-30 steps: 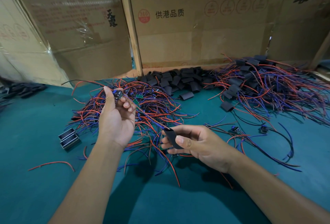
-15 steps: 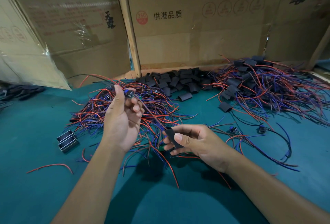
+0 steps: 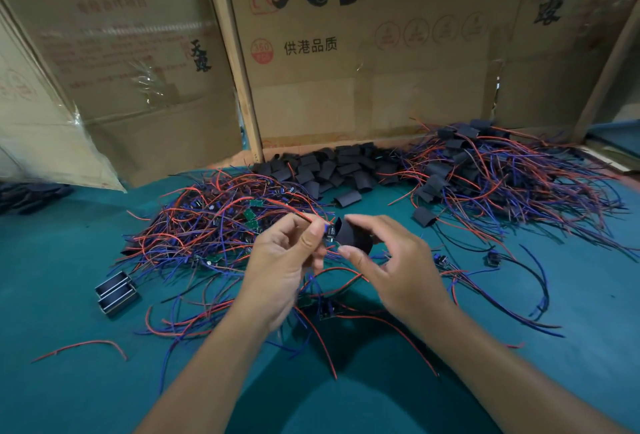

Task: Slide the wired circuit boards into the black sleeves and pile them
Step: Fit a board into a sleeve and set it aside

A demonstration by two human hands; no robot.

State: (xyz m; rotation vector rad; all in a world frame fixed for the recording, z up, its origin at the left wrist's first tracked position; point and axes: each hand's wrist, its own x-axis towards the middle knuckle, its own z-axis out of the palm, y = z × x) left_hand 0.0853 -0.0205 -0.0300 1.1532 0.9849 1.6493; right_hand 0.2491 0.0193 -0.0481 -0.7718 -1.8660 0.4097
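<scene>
- The left hand [image 3: 280, 267] pinches a small circuit board [image 3: 330, 231] between thumb and fingers, red and blue wires trailing down from it toward the table [image 3: 69, 381].
- The right hand [image 3: 398, 267] holds a black sleeve [image 3: 353, 238] between thumb and forefinger, its open mouth turned to the board; board and sleeve meet right at that opening, above the green table top.
- Behind the left hand lies a tangled heap of wired boards [image 3: 214, 226], red and blue leads going every way, a few green boards showing through.
- At the back, against the cardboard, sits a pile of empty black sleeves [image 3: 329, 170].
- To the right is the pile of finished pieces [image 3: 491, 170], black sleeves with wires sticking out.
- Two small metal cases [image 3: 116, 293] lie side by side at the left of the table, and a loose red wire [image 3: 83, 347] lies nearer the front edge.
- The big cardboard box [image 3: 381, 53] behind reads "天露" in heavy black brushwork, "供港品质" below it, a red round stamp with "360", and a red seal with "温氏".
- The box on the left [image 3: 138, 53] carries a smaller vertical "天露"; its faded red print I cannot read.
</scene>
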